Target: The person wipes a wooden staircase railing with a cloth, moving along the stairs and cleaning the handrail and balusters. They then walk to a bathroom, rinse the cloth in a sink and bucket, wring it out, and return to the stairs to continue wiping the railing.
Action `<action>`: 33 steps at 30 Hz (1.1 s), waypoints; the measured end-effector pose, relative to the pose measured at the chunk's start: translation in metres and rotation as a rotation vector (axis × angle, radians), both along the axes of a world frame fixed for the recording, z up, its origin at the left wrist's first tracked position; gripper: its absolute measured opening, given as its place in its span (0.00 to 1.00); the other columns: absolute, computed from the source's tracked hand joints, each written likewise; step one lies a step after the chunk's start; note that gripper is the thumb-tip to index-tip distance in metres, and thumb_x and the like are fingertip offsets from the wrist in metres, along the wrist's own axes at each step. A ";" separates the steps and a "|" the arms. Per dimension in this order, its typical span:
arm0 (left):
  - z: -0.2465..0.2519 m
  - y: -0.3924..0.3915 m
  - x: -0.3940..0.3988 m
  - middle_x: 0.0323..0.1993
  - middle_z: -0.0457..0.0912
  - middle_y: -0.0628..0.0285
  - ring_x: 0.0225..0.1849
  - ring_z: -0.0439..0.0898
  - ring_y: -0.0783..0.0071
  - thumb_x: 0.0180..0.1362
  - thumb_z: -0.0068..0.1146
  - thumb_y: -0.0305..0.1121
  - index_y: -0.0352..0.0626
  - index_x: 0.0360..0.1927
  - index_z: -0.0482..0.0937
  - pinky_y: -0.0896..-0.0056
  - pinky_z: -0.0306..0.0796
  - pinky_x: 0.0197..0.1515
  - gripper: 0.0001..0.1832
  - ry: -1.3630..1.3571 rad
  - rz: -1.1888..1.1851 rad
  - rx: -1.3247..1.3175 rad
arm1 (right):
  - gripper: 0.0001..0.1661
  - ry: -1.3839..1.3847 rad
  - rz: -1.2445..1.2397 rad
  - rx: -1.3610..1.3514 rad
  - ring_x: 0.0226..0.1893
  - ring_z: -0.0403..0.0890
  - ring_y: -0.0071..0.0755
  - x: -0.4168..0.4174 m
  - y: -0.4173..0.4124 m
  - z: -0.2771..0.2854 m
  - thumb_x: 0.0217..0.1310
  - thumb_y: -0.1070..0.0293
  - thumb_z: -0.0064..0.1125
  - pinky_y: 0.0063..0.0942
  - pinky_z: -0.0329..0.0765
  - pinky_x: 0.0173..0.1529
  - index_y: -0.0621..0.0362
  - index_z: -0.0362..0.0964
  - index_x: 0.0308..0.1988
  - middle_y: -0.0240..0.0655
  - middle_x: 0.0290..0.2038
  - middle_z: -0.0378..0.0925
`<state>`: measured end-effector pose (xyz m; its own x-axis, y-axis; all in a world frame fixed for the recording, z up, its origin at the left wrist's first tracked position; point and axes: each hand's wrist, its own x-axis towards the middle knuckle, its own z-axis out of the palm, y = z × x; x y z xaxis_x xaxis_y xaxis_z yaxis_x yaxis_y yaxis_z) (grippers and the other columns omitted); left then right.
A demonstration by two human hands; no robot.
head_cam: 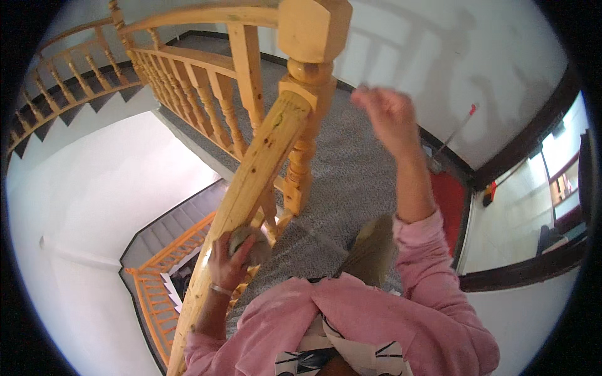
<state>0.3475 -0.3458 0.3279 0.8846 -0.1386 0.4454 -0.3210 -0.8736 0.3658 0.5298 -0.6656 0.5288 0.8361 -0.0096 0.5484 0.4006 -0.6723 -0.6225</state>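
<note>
My left hand (229, 265) rests against the sloping wooden handrail (254, 174), its fingers around a round greyish bundle (257, 249), perhaps a wad of cloth or ball of yarn. Part of that bundle is hidden behind the fingers. Raised over the landing, my right hand (390, 115) has its fingers curled inward and is blurred. A small dark spot shows at those fingertips, too unclear to tell whether something is pinched there. The handrail's upper end meets a turned wooden newel post (305, 80), which stands left of my right hand.
Turned balusters (211, 103) line the stairwell on the left. An orange railing (150, 282) and grey steps (164, 235) lie far below. Speckled grey flooring (352, 174) covers the landing. A red mat (444, 202) and a long-handled tool (454, 134) are by the doorway at right.
</note>
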 end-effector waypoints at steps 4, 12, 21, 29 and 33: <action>-0.004 0.068 -0.001 0.51 0.72 0.51 0.54 0.71 0.49 0.36 0.55 0.16 0.47 0.53 0.75 0.54 0.66 0.59 0.34 -0.091 0.233 -0.424 | 0.17 -0.684 0.169 -0.098 0.37 0.79 0.39 0.058 0.027 0.065 0.60 0.58 0.57 0.32 0.75 0.40 0.56 0.74 0.46 0.44 0.39 0.78; 0.168 0.063 0.157 0.59 0.64 0.51 0.63 0.60 0.50 0.35 0.43 0.11 0.47 0.62 0.63 0.58 0.54 0.68 0.43 -0.777 0.147 -0.414 | 0.35 -0.461 -0.358 -0.444 0.61 0.59 0.58 0.094 0.111 0.098 0.60 0.50 0.54 0.58 0.64 0.55 0.48 0.56 0.63 0.53 0.63 0.55; 0.184 -0.011 0.371 0.57 0.61 0.43 0.60 0.61 0.40 0.43 0.57 0.15 0.59 0.57 0.69 0.50 0.63 0.60 0.36 -0.842 0.086 -0.368 | 0.27 -0.903 -0.295 -0.208 0.51 0.71 0.62 0.120 0.105 0.081 0.45 0.51 0.67 0.52 0.73 0.45 0.31 0.73 0.49 0.58 0.59 0.58; -0.069 0.052 0.333 0.49 0.72 0.51 0.52 0.72 0.48 0.52 0.54 0.30 0.67 0.48 0.77 0.52 0.70 0.53 0.20 0.297 0.028 0.325 | 0.27 -0.872 -0.319 -0.195 0.54 0.69 0.60 0.132 0.100 0.078 0.44 0.51 0.67 0.50 0.72 0.48 0.30 0.73 0.49 0.52 0.58 0.61; -0.094 0.117 0.300 0.40 0.78 0.50 0.45 0.77 0.52 0.47 0.50 0.22 0.63 0.42 0.82 0.58 0.72 0.50 0.23 0.345 0.276 0.021 | 0.26 -0.912 -0.313 -0.233 0.54 0.68 0.58 0.134 0.101 0.079 0.44 0.52 0.68 0.49 0.72 0.49 0.30 0.73 0.48 0.50 0.58 0.62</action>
<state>0.6476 -0.2290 0.2339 0.9861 0.1181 0.1167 0.0636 -0.9179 0.3916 0.6642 -0.5650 0.6075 0.0711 0.0316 0.9970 0.4437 -0.8962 -0.0033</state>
